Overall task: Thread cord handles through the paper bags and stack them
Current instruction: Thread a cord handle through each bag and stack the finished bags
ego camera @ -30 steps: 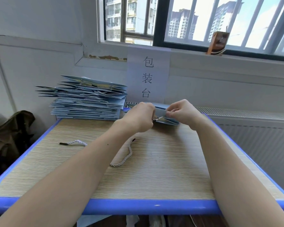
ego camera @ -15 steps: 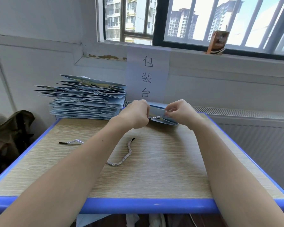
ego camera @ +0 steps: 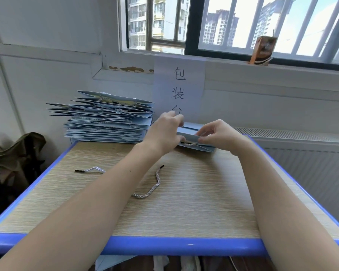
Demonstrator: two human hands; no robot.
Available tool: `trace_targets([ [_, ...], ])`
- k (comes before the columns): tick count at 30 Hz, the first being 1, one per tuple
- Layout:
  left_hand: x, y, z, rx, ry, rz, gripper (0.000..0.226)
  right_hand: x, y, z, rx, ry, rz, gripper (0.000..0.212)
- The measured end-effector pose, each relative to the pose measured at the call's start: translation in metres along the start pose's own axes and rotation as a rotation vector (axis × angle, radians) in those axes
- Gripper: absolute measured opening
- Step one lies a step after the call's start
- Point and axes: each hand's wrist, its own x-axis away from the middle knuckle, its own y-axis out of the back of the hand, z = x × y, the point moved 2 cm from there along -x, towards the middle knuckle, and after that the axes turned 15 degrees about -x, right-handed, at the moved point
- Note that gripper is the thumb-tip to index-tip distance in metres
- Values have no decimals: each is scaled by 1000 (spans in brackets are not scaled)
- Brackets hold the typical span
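Observation:
A folded light-blue paper bag lies at the far middle of the table. My left hand reaches over its left end, fingers curled at its top edge. My right hand pinches the bag's near flap. A short piece of white cord with a dark tip shows at the bag between both hands. A loose white twisted cord lies on the tabletop partly under my left forearm, its other end showing to the left. A tall stack of blue bags with cords sits at the far left corner.
The wooden table with a blue rim stands against a white wall under a window. A paper sign hangs behind the bag. A dark green bag sits left of the table, a radiator to the right.
My left hand has let go of the cord end and risen to the bag's top edge. The cord now lies shorter at the bag's side. My right hand stays on the flap.

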Motion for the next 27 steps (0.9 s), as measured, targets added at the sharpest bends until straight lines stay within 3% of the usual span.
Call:
trace_targets([
  [2,1,-9,-5,-128,-110,28,47,1,1,1,-8,-10,43,14],
  [4,2,-23,-4,-173,-106,66,47,2,2,1,31,-37,96,15],
  [8,-1,-37,8,-63,-5,149,30,-3,3,-6,143,-101,122,24],
  [13,-1,-38,8,-25,-73,313,35,-1,3,-11,232,-176,163,29],
  [17,-3,-36,16,54,-48,356,32,4,-9,2,174,-64,153,30],
  [19,-4,-32,21,92,-10,360,34,7,-17,12,95,19,209,24],
  [23,-5,-12,23,136,12,268,41,17,-41,27,-39,17,497,23],
  [27,-5,8,24,228,11,144,31,18,-71,32,105,54,575,26],
])
